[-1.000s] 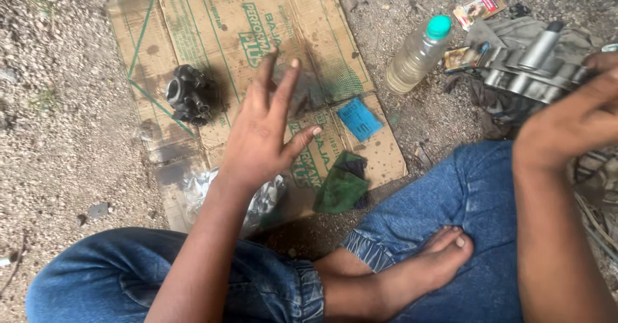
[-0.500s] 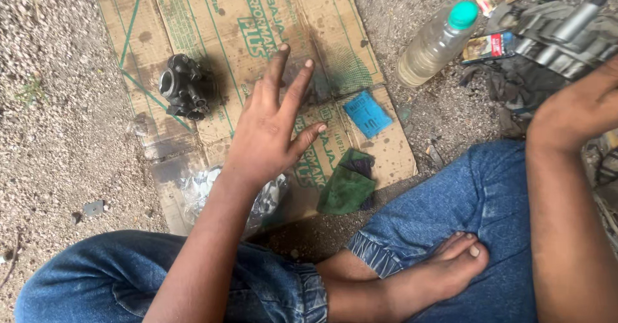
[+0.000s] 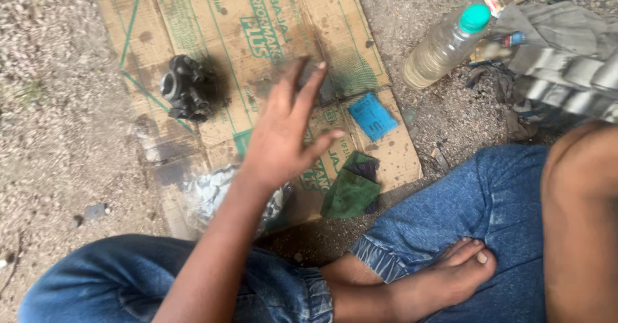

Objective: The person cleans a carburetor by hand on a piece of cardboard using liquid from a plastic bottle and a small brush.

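The left hand (image 3: pixel 283 146) hovers, fingers (image 3: pixel 308 91) spread and holding nothing; left of them sits a black carburetor (image 3: pixel 185 88), probably heavy, rigid, oily, best gripped around its body.

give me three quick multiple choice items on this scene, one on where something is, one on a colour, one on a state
1. Where does the dark metal part lie?
A. on the cardboard sheet
B. on the person's knee
C. inside the bottle

2. What colour is the cap on the plastic bottle?
A. red
B. teal green
C. black

3. How is the left hand?
A. closed in a fist
B. gripping the bottle
C. open, fingers spread, holding nothing

Answers:
1 A, the part rests on the cardboard's left side.
2 B, the cap shows teal green.
3 C, the fingers are spread above the cardboard with nothing in them.
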